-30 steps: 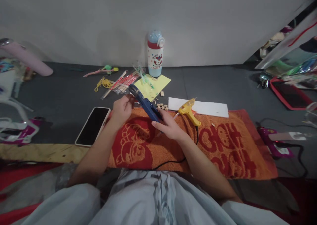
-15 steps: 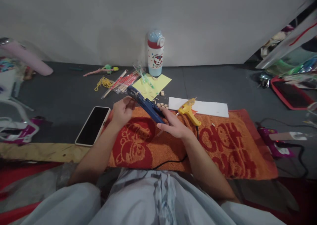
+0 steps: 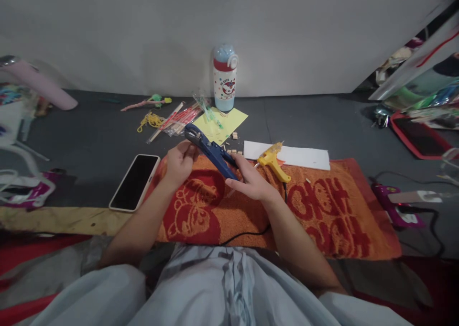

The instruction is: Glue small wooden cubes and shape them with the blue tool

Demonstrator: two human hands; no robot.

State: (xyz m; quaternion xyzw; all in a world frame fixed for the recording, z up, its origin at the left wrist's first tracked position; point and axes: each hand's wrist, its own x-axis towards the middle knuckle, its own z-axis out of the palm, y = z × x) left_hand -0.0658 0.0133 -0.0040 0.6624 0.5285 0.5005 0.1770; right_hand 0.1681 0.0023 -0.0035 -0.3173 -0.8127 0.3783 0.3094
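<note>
A dark blue two-handled cutter (image 3: 214, 155) slants above the towel, its dark head up at the left and its handles down at the right. My right hand (image 3: 251, 180) is closed around those handles. At the cutter's head, my left hand (image 3: 181, 162) has its fingers pinched together; whatever they hold is hidden or too small to name. Several small wooden pieces (image 3: 234, 152) lie just beyond the handles. Close to my right hand, a yellow glue gun (image 3: 272, 161) rests partly on the orange towel (image 3: 247, 221) and partly on a white strip (image 3: 308, 157).
Left of the towel lies a phone (image 3: 134, 182). Farther back are a yellow paper sheet (image 3: 234, 120), packaged sticks (image 3: 182, 118) and an upright bottle (image 3: 225, 80). A black cord (image 3: 247, 233) crosses the towel. On the right are a purple power strip (image 3: 394, 209) and a red-edged tray (image 3: 421, 135).
My left hand has shifted slightly right and its fingers have drawn in closer to the cutter's head. The right hand keeps its grip, with the cutter barely moved.
</note>
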